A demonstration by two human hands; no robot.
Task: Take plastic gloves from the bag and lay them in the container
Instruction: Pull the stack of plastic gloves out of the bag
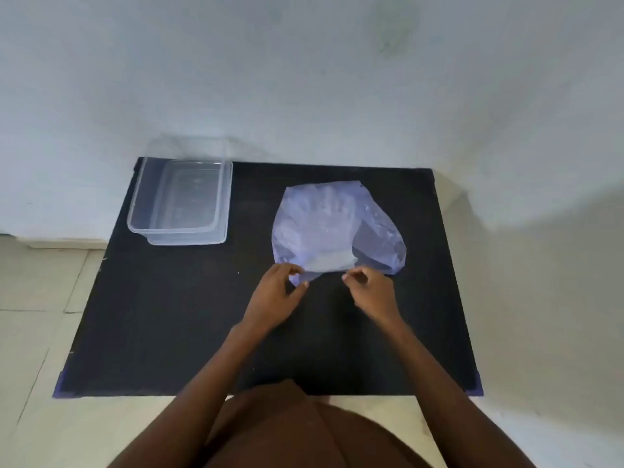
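A pale blue see-through plastic bag (pixel 378 238) lies flat on the black table top, right of centre, its mouth facing me. Through it I see a stack of clear plastic gloves (pixel 324 211), fingers pointing away from me. My left hand (pixel 280 295) pinches the near left edge of the bag's mouth. My right hand (pixel 369 292) pinches the near right edge, and the cuff end of the gloves (pixel 329 261) shows between the two hands. A clear rectangular plastic container (pixel 135 217) stands at the table's far left corner, with nothing in it.
The container rests on its clear lid (pixel 189 240). The black table top (pixel 169 315) stands against a pale wall (pixel 304 79). Light floor tiles (pixel 37 298) lie to the left, and my lap is at the table's near edge.
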